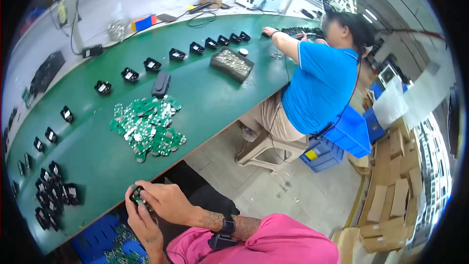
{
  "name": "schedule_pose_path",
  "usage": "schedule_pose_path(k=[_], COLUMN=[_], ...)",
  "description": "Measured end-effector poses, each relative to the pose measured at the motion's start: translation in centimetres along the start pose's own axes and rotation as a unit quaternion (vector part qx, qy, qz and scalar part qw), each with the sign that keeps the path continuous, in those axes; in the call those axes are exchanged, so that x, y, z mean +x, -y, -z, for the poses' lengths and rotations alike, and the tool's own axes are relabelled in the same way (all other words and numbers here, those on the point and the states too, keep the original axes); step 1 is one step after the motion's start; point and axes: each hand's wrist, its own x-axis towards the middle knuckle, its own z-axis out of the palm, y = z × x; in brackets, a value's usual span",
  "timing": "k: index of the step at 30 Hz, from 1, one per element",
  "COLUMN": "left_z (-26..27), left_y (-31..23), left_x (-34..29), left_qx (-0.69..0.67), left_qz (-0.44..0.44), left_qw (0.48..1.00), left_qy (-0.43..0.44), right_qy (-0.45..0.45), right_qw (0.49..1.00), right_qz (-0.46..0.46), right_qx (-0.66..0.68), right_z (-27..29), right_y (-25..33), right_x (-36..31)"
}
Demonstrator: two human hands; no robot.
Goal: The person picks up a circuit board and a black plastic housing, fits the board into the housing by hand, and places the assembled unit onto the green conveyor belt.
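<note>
Just off the table's near edge, both hands are together around a small black plastic housing (136, 194) with a bit of green circuit board showing in it. My left hand (142, 226) is closed around its lower left side. From the right, my right hand (168, 201) grips the same housing, fingers and thumb on its top and side; they partly hide it. Beyond my hands lies a loose pile of green circuit boards (149, 129). Several black housings (49, 193) are clustered on the table to the left.
More black housings (129, 75) stand in a spaced row along the green table (205, 112). A dark grey case (160, 85) and a box of small metal parts (232, 64) lie there too. A blue crate (95, 239) holds boards below. At right, a co-worker (320, 88) sits on a stool (271, 151).
</note>
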Motion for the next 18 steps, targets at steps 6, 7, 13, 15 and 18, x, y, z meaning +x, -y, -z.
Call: schedule_pose_path(k=[6,7,13,15,18], left_z=[-0.2,-0.7,0.9,1.9,3.1], left_y=[2.1,0.4,-0.2,0.2,0.9], left_x=[1.9,2.7,4.9,4.8,5.0], left_qx=[-0.1,-0.228,-0.39,-0.41,-0.454], left_qz=[0.034,0.158,0.284,0.299,0.317], left_qw=[0.994,0.959,0.866,0.855,0.826], left_qy=[0.03,0.052,0.13,0.105,0.107], right_qy=[0.127,0.093,0.112,0.126,0.135], right_qw=[0.975,0.99,0.899,0.874,0.883], right_qz=[0.039,0.067,-0.331,-0.355,-0.347], right_qx=[-0.175,-0.085,0.263,0.306,0.287], right_z=[1.0,2.5,3.7,2.9,1.6], right_y=[-2.8,-3.1,-0.8,-0.4,0.0], right_x=[1.5,1.8,3.9,4.2,4.2])
